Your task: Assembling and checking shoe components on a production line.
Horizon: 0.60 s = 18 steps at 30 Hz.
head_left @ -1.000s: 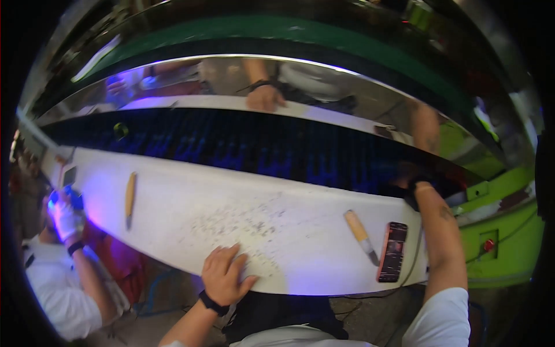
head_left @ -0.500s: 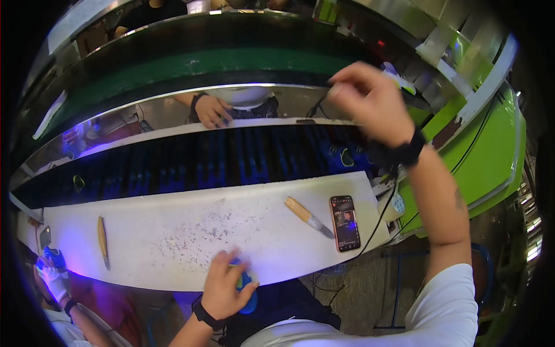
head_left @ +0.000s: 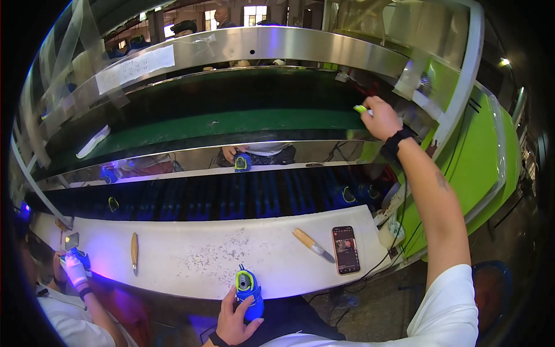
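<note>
My left hand (head_left: 234, 321) is closed around a small blue shoe (head_left: 254, 305) with a yellow-green collar, at the front edge of the white table (head_left: 173, 254). My right arm stretches far forward to the right end of the green conveyor belt (head_left: 231, 122). There my right hand (head_left: 383, 118) is closed on a small white and yellow-green piece (head_left: 362, 109); most of it is hidden by the fingers, so its kind does not show. Scattered scraps (head_left: 219, 253) lie just beyond the blue shoe.
A wooden-handled knife (head_left: 312, 244) and a phone (head_left: 346, 248) lie on the table's right side, another knife (head_left: 134, 253) at left. A dark lower belt (head_left: 231, 194) carries several blue shoes. A gloved co-worker's hand (head_left: 75, 269) works at left. A metal frame (head_left: 462, 87) stands at right.
The view has tilted up. My right hand has moved to the green belt's right end and closed on the white and yellow-green piece. The blue shoe now shows more fully in my left hand.
</note>
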Each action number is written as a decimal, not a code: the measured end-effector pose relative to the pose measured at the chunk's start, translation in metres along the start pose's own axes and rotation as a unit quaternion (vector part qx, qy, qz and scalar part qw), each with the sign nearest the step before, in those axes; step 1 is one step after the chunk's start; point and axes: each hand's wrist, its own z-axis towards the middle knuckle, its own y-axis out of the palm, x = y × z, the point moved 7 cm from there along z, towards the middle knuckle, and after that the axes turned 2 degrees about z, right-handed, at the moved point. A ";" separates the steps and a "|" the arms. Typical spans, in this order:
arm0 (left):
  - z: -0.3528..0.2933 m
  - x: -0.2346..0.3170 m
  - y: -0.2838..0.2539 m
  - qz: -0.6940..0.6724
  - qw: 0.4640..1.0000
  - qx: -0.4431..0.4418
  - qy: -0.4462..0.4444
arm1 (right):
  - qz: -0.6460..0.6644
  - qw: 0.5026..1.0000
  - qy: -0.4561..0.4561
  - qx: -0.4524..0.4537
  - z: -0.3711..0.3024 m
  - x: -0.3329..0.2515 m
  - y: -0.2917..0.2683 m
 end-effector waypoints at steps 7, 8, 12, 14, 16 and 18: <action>-0.008 -0.022 0.021 0.202 0.974 -0.063 0.076 | 0.305 0.944 -0.103 0.074 -0.144 -0.197 -0.072; 0.005 -0.015 0.016 0.165 0.980 -0.045 0.103 | 0.358 0.931 -0.054 0.049 -0.173 -0.204 -0.059; 0.062 -0.012 -0.002 -0.037 0.993 0.070 0.090 | 0.435 0.879 0.172 -0.093 -0.272 -0.221 0.020; 0.084 -0.009 -0.011 -0.119 0.985 0.116 0.052 | 0.549 0.750 0.345 -0.132 -0.322 -0.218 0.068; 0.091 -0.015 -0.012 -0.417 0.894 0.116 -0.116 | 0.583 0.712 0.359 -0.158 -0.341 -0.228 0.076; 0.091 -0.010 -0.009 -0.412 0.900 0.117 -0.078 | 0.616 0.673 0.370 -0.176 -0.343 -0.241 0.076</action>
